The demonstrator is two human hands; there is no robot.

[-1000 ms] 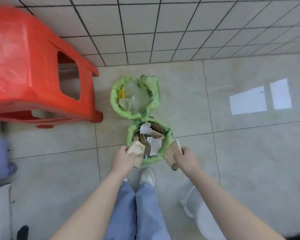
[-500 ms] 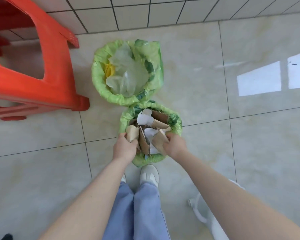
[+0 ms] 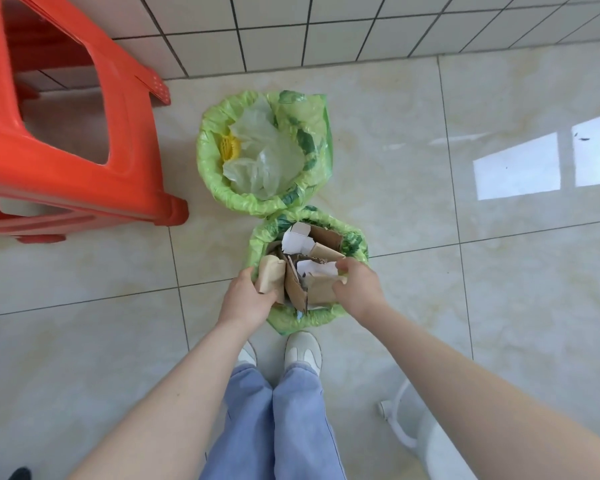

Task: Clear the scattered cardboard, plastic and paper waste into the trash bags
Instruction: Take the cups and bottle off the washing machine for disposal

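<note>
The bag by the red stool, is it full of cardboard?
No, the far bag holds clear plastic and something yellow.

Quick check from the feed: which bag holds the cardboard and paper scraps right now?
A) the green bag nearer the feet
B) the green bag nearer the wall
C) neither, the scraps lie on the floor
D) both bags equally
A: the near bag is packed with brown cardboard and white paper, both hands at it, while the far bag shows clear plastic.

No text, label, brand, number or sign is readable on any surface; the cardboard pieces show no readable print.
</note>
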